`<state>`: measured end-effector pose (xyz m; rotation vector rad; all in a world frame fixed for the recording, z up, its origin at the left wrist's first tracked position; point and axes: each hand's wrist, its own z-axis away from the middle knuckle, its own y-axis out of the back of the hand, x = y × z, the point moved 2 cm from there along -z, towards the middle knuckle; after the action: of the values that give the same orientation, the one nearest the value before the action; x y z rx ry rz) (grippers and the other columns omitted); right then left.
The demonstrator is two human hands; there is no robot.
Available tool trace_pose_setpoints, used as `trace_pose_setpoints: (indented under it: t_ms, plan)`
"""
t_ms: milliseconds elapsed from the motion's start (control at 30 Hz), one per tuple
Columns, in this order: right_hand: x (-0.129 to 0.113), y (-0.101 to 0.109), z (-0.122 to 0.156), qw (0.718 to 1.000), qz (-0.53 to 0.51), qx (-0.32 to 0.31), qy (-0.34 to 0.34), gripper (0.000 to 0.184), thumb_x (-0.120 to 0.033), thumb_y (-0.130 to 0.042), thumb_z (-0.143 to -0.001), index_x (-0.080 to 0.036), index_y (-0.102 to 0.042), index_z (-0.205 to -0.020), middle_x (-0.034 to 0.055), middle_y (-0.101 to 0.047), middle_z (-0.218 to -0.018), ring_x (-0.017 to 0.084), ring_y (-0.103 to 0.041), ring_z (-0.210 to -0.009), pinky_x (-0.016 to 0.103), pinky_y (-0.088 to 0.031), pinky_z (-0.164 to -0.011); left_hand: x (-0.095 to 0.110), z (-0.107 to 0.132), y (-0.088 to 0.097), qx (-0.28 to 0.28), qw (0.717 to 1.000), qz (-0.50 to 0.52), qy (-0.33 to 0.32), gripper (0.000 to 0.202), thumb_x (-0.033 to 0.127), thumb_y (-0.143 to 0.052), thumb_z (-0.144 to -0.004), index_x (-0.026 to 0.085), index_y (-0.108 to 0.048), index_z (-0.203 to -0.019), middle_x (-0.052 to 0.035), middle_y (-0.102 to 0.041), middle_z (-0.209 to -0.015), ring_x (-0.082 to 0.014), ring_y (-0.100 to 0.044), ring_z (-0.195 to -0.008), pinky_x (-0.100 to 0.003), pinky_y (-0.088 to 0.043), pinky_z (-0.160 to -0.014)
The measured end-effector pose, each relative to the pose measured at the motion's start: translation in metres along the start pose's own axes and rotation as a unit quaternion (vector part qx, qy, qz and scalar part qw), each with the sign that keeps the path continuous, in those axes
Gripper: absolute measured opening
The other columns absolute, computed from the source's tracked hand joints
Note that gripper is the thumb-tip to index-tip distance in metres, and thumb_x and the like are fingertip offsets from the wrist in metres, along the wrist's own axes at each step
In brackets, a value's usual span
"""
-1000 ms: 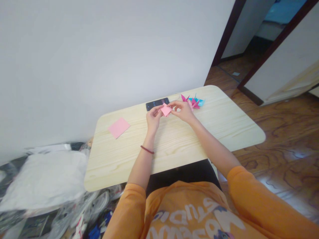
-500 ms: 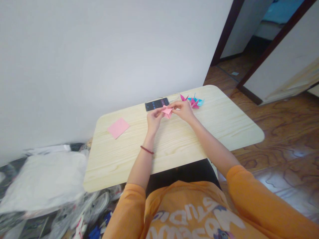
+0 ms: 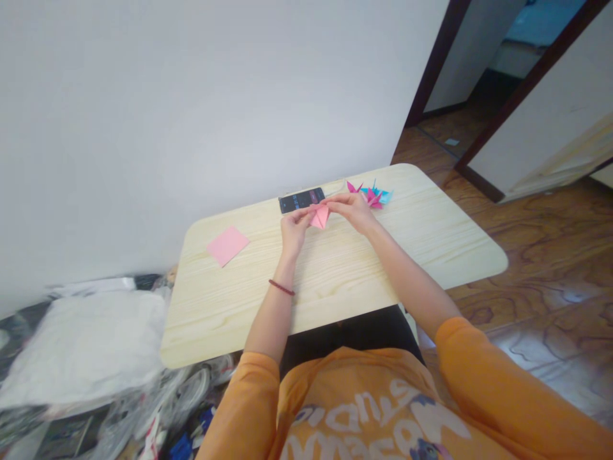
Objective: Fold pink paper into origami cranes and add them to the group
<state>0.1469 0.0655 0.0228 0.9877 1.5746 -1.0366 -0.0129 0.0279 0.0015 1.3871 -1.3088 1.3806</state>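
A person's left hand (image 3: 294,231) and right hand (image 3: 352,213) grip a partly folded sheet of pink origami paper (image 3: 320,216) over the far half of a pale wood-grain table (image 3: 330,300); the fingers (image 3: 338,203) of both hands are closed on it in a pinch, neither hand released; a black smartphone (image 3: 301,200) lies on the table just beyond the left hand; pink and blue origami cranes (image 3: 371,195) sit near the table's far edge, just beyond the right hand; a flat pink paper square (image 3: 228,246) lies toward the table's left end; a dark red bead bracelet (image 3: 281,287) circles the left wrist; orange sleeves (image 3: 488,377) cover the upper arms; plastic-wrapped bundles (image 3: 81,345) sit left of the table.
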Motion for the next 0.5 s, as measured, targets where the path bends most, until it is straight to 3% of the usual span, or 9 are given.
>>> trace_pose_setpoints:
  t_ms: [167, 500]
  plan:
    - [0.0047, 0.0012, -0.0004, 0.997, -0.051, -0.031, -0.045, 0.028, -0.038, -0.083, -0.058, -0.019, -0.076, -0.077, 0.0049, -0.073, -0.081, 0.017, -0.066, -0.078, 0.036, -0.052, -0.084, -0.0007, -0.0007, 0.0004, -0.005, 0.999, 0.029, 0.021, 0.03, 0.038, -0.077, -0.063, 0.015, -0.074, -0.082, -0.0059, -0.073, -0.079, -0.0144, -0.064, -0.069, -0.027, -0.051, -0.067]
    - [0.0011, -0.0004, 0.0026, 0.993, -0.078, -0.047, -0.071, 0.032, -0.033, -0.086, -0.051, -0.019, -0.076, -0.078, 0.0045, -0.073, -0.082, 0.016, -0.065, -0.08, 0.035, -0.05, -0.085, 0.0037, 0.0018, -0.0002, 0.012, 1.0, 0.003, 0.001, 0.028, 0.037, -0.078, -0.061, 0.016, -0.074, -0.079, -0.0064, -0.073, -0.079, -0.0153, -0.065, -0.07, -0.028, -0.051, -0.069]
